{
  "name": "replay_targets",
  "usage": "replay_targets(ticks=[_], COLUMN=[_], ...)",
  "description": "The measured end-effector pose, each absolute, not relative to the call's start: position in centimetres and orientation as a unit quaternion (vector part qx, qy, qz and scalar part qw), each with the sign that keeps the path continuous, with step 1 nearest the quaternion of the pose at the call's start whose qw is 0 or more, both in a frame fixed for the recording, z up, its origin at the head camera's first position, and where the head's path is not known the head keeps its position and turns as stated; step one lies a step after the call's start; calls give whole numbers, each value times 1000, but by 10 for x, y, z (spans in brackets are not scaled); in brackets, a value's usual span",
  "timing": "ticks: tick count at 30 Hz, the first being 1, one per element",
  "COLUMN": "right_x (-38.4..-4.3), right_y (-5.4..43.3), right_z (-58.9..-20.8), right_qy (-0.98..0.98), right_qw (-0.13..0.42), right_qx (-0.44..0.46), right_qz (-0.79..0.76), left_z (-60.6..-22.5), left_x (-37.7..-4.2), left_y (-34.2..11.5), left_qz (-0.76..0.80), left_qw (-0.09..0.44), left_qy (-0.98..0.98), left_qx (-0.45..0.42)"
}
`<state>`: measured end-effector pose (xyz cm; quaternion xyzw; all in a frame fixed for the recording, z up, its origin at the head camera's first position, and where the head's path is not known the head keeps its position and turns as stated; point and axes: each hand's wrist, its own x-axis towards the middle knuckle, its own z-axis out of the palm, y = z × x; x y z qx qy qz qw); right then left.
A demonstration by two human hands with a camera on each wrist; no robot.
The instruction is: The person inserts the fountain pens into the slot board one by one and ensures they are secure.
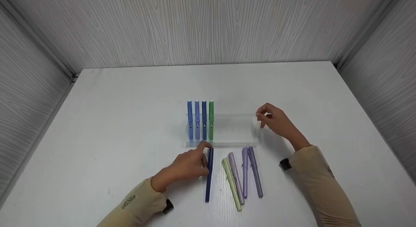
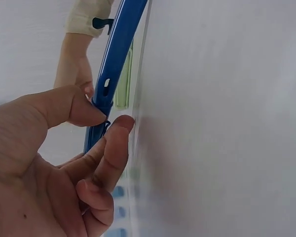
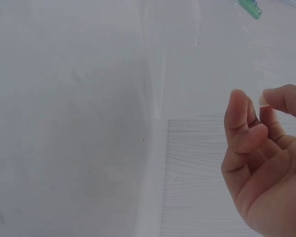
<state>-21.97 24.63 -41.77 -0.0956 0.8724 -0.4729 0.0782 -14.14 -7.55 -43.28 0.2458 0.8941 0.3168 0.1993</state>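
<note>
My left hand (image 1: 190,162) pinches a dark blue pen (image 1: 209,184) by its clip end, between thumb and fingers. In the left wrist view the same pen (image 2: 119,54) slants upward past the thumb. A clear pen stand (image 1: 234,144) lies just beyond it, with several capped pens in its left part: blue (image 1: 190,123), periwinkle (image 1: 197,123), darker blue (image 1: 204,123) and green (image 1: 211,123). Beside the stand's right end is my right hand (image 1: 272,119), fingers loosely curled. The right wrist view shows this hand (image 3: 271,163) holding nothing.
Right of the held pen, a light green pen (image 1: 232,184), a pale mauve pen (image 1: 236,180), a lavender pen (image 1: 245,175) and a dark purple pen (image 1: 256,173) lie on the white table (image 1: 130,106). Grey wood-grain panels (image 1: 208,28) enclose its back and sides.
</note>
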Motion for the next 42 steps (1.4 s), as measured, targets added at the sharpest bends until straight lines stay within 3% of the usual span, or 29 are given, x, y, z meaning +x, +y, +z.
replay_targets(ticks=[25, 32, 42], right_x=[-220, -221, -221], right_y=[246, 247, 248], right_z=[-420, -422, -421], right_qy=[877, 879, 877], right_qw=[74, 66, 63], right_qx=[-96, -105, -107], right_qz=[-465, -460, -464], left_z=[-411, -408, -399], left_x=[-146, -148, -153], left_y=[-75, -72, -61], left_qz=[440, 443, 385], left_qw=[178, 123, -1], left_qy=[846, 852, 889], left_qx=[244, 250, 250])
